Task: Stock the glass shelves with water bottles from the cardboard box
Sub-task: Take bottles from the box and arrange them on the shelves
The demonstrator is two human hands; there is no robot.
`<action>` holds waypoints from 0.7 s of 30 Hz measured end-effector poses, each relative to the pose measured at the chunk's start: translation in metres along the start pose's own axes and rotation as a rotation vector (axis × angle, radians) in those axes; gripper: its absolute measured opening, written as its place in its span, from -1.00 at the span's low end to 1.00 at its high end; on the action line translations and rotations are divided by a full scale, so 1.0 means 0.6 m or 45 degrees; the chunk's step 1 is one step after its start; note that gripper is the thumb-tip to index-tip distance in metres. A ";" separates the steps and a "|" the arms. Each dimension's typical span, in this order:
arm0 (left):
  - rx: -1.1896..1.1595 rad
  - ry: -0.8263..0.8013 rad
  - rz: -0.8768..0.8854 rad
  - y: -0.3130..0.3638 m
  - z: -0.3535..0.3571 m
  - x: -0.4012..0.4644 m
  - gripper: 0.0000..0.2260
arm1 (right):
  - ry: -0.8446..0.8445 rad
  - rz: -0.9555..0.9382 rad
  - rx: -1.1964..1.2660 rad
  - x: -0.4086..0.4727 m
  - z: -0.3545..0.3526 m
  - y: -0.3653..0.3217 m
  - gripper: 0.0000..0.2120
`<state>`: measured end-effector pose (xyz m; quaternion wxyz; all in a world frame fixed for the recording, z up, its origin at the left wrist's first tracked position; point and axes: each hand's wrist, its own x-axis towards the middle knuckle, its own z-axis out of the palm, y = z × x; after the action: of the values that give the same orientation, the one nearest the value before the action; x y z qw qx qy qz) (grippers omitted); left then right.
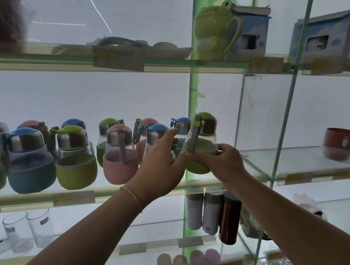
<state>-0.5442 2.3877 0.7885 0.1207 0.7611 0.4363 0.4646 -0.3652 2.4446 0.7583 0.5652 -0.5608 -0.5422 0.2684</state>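
Observation:
A green-sleeved water bottle [202,142] with a green lid and grey strap is tilted just above the middle glass shelf [110,190], at the right end of the row. My right hand [222,161] grips its lower body from below. My left hand [161,167] reaches in beside it, fingers extended and touching a blue-lidded bottle [156,134] and the green bottle's side. Several bottles in blue, green and pink sleeves [76,165] stand along that shelf to the left. The cardboard box is out of view.
Above, a frog-shaped green mug [212,31] and blue boxes [324,39] sit on the upper shelf. A red mug [342,142] stands on the right shelf. Drinking glasses [28,229] and slim flasks [211,214] are below. A green glass upright [189,112] divides the bays.

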 end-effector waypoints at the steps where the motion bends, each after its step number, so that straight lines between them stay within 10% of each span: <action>1: 0.005 0.001 -0.003 -0.001 0.004 0.004 -0.49 | 0.001 0.003 -0.017 0.005 -0.001 0.002 -0.39; 13: 0.360 0.134 0.141 0.014 0.030 0.010 -0.44 | -0.161 -0.047 -0.314 0.021 -0.003 0.014 -0.44; 21: 0.506 0.146 0.168 0.012 0.038 0.034 -0.45 | -0.278 -0.021 -0.398 0.026 0.009 0.007 -0.13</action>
<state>-0.5180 2.4044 0.7928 -0.0873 0.7692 0.4746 0.4190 -0.3647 2.4617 0.7579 0.4112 -0.6047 -0.6401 0.2356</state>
